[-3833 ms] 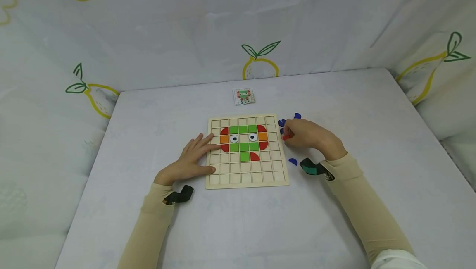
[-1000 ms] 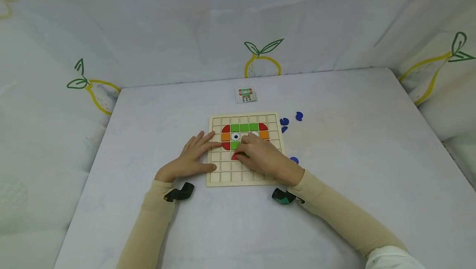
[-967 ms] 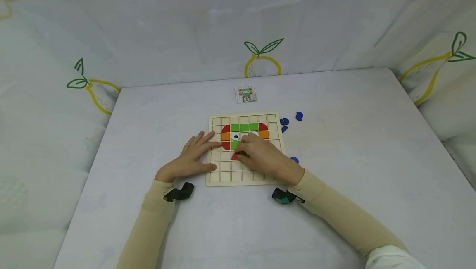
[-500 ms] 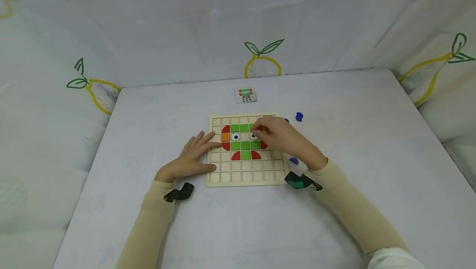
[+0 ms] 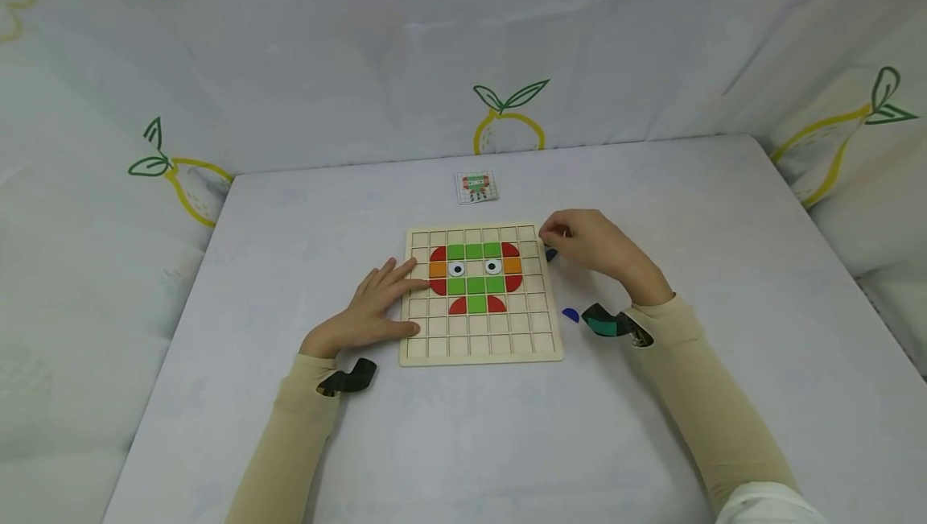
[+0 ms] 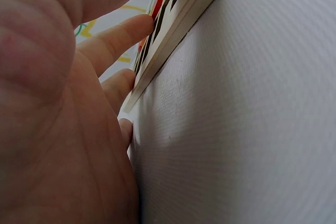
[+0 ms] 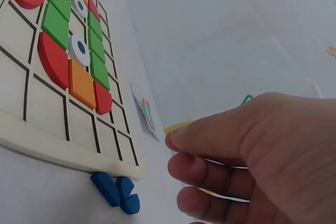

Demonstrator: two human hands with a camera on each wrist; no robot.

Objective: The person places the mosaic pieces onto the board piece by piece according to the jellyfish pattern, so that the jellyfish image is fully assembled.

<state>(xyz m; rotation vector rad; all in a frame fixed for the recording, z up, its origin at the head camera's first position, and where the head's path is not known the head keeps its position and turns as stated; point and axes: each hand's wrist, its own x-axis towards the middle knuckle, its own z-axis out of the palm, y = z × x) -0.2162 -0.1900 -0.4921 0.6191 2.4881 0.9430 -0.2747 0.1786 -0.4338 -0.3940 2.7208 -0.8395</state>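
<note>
Head view, board [image 5: 532,344]: gridded, flat mid-counter [image 5: 449,443]; probably light, stiff wood, best steadied by its rim.
Head view, left hand [image 5: 369,315]: fingers spread apart across the board's left edge.
Head view, right hand [image 5: 604,249]: by the board's far right corner; fingers bent, tips close.
Head view, blue pieces [image 5: 570,315]: one beside the board's right edge, another partly hidden beneath the right hand.
Head view, board contents: green tiles [image 5: 474,251], red tiles [image 5: 438,288], orange tiles [image 5: 438,270], two eye discs [image 5: 493,266], seated in cells.
Head view, card [image 5: 476,187]: near the counter's far edge, beyond the board.
Left wrist, rim: fingers apart, touching it; slab looks rigid, unlikely to flex.
Right wrist, fingers: loosely bent, nothing visible between; tip contact cannot be told.
Right wrist, blue cluster: on the counter at the board's corner; thick, likely light, hard, smooth; pinch by opposite sides.
</note>
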